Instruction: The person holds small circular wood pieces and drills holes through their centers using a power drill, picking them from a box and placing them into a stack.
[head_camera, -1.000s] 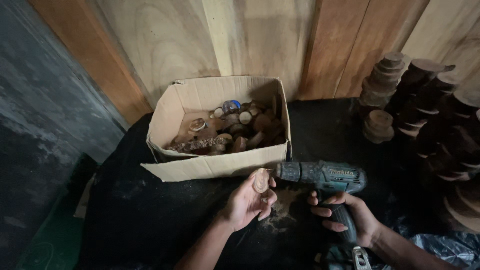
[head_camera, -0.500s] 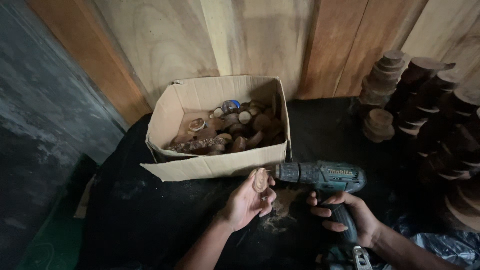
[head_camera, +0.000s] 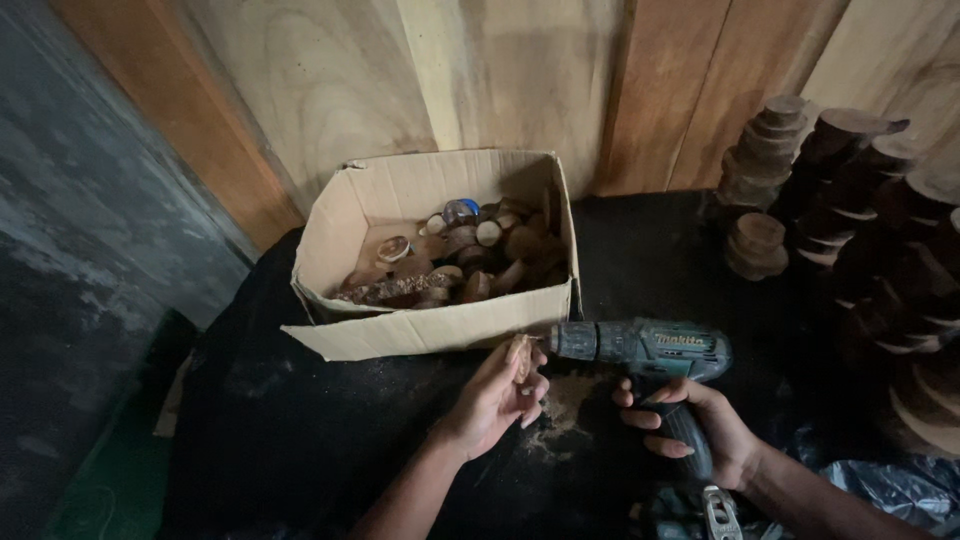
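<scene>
Your left hand (head_camera: 492, 398) pinches a wood slice (head_camera: 519, 353) against the drill (head_camera: 640, 345), which your right hand (head_camera: 690, 425) grips, beside the cardboard box (head_camera: 430, 325) near the counter's (head_camera: 300, 430) middle.

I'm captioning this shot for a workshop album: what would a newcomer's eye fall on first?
First, the teal cordless drill at centre, gripped by the right hand and pressed against a small wooden disc held in the left hand. Behind sits an open cardboard box of wood pieces, with stacks of wood rounds at right.
</scene>
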